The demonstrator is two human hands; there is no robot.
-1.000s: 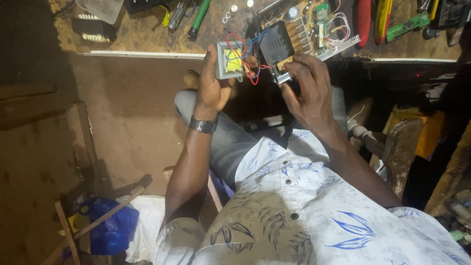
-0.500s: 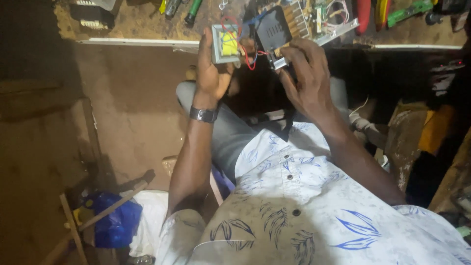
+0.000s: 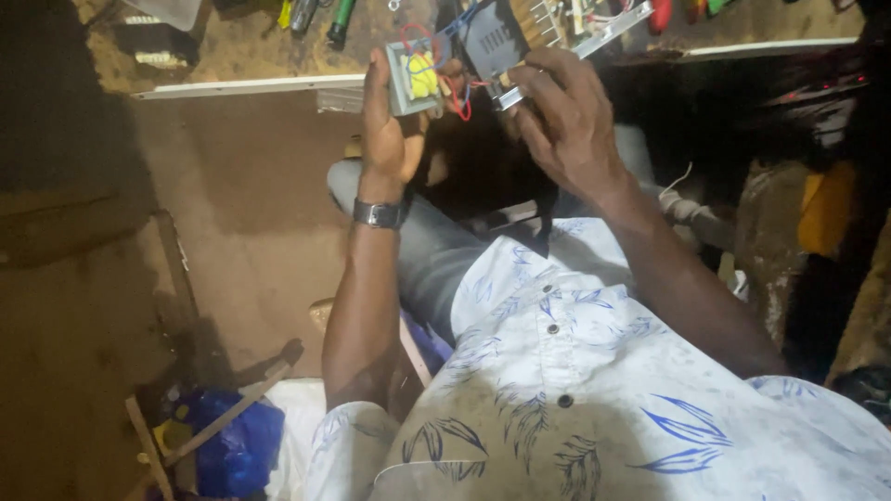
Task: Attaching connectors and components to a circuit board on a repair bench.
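My left hand (image 3: pixel 388 130) grips a small grey transformer (image 3: pixel 413 79) with yellow tape on its winding. Red and blue wires (image 3: pixel 457 93) run from it to a circuit board (image 3: pixel 548 23) with a black block (image 3: pixel 492 39) on it. My right hand (image 3: pixel 568 116) holds that board by its lower edge, fingers wrapped over it. Both hands are raised in front of the workbench edge (image 3: pixel 241 86), close together. A dark wristwatch (image 3: pixel 379 214) sits on my left wrist.
The dusty workbench (image 3: pixel 241 46) at the top carries a green-handled tool (image 3: pixel 341 19), a yellow tool and a dark box (image 3: pixel 153 42). A blue bag (image 3: pixel 232 445) and wooden sticks (image 3: pixel 218 417) lie on the brown floor at lower left. Dark clutter fills the right side.
Both hands with the transformer and board have risen towards the top of the view as the camera tilted down. The grip on each item is unchanged.
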